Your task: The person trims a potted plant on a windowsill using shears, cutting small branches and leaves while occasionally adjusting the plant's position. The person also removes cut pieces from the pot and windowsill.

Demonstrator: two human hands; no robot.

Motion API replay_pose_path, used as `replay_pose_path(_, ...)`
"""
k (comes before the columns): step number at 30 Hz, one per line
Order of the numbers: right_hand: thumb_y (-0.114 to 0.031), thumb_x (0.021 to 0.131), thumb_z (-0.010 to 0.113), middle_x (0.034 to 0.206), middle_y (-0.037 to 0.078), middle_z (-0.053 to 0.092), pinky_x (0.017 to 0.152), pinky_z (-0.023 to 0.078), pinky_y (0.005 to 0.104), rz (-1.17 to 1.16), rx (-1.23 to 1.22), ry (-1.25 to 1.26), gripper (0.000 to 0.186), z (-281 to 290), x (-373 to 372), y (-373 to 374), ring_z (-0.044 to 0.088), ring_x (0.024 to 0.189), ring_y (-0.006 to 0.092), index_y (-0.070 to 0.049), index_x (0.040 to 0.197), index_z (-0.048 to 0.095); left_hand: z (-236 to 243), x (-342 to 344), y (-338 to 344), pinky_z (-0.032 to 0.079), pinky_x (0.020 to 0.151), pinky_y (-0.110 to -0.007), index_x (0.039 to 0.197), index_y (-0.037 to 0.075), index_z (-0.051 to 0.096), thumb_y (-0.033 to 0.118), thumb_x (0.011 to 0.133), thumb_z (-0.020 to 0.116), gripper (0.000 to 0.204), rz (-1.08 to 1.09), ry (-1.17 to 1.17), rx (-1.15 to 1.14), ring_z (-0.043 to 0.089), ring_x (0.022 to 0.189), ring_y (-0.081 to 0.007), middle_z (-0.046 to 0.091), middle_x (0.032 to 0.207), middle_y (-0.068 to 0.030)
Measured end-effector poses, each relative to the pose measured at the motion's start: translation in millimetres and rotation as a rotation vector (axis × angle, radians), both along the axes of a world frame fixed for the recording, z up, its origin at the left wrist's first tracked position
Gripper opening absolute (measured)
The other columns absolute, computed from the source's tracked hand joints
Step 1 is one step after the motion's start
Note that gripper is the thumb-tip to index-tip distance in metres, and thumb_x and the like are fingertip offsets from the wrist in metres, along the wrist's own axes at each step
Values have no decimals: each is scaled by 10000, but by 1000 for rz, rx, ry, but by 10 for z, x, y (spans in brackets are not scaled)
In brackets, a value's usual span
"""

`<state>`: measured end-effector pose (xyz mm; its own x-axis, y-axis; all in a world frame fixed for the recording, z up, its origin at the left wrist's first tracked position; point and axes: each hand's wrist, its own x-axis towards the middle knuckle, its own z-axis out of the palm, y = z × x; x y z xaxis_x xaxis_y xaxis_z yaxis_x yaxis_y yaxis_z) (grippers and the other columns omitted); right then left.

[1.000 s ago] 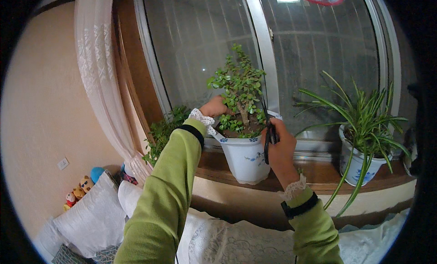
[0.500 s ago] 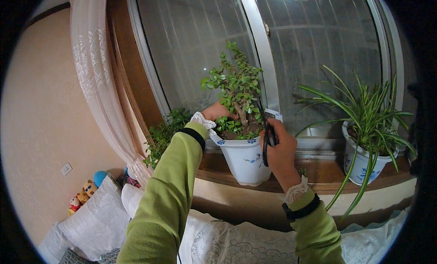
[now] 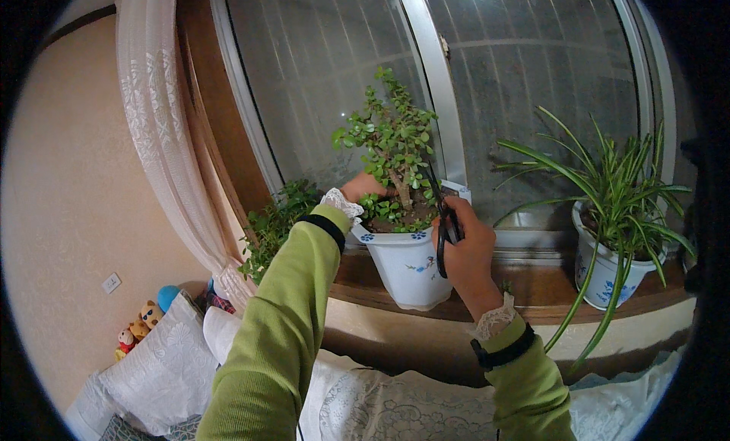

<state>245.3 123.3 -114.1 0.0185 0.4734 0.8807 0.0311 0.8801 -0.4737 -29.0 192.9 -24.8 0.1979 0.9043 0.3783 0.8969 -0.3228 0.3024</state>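
Observation:
A small leafy jade-like plant (image 3: 395, 137) with a thick brown trunk grows in a white pot (image 3: 411, 268) with blue flower decoration on the windowsill. My left hand (image 3: 365, 186) reaches in at the left of the trunk, over the pot's rim. Leaves hide its fingertips, so their grip does not show. Black-handled scissors (image 3: 449, 226) are in my right hand (image 3: 470, 243), at the right side of the pot. Their blades point upward beside the trunk and lower leaves; whether they touch a stem cannot be made out.
A spider plant (image 3: 608, 190) in a white-and-blue pot (image 3: 601, 277) stands to the right, long leaves hanging over the wooden sill (image 3: 525, 289). Another leafy plant (image 3: 275, 228) is at the left by the curtain (image 3: 163, 129). Window glass rises behind; lace-covered cushions (image 3: 163, 365) lie below.
The plant's foliage has shifted slightly to the left. My left hand has barely moved, and the right hand still holds the scissors in nearly the same place.

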Motion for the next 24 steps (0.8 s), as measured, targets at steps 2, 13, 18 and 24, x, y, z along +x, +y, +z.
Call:
replay_pose_path(2,-16,794,701,843,81,701,727,526,274,-12,7,-3,377,2,-5,6,683,781,135,-33,1160,613,-23,-26,10,512,853,-368,1165,32,665,268,791,800,463,10,0,-2,654,899,-255,719,1049,-123)
replay_pose_path(13,-25,790,709,834,67,695,708,522,269,-34,26,8,367,30,13,-32,668,755,120,-35,1145,621,-13,29,-60,519,848,-378,1170,48,663,288,824,751,429,54,59,34,668,917,-268,721,1072,-134)
replay_pose_path(18,-24,790,702,835,61,692,717,523,272,-10,20,10,364,21,5,-11,668,752,125,-35,1145,620,-29,0,2,520,850,-376,1187,51,657,281,827,744,436,22,44,23,668,931,-270,720,1093,-129)
replay_pose_path(24,7,718,761,954,180,703,790,541,376,68,-80,16,497,21,5,-20,706,913,331,-80,1187,619,-137,-100,118,518,826,-371,1182,65,678,306,783,797,482,72,-42,14,665,901,-259,726,1089,-116)
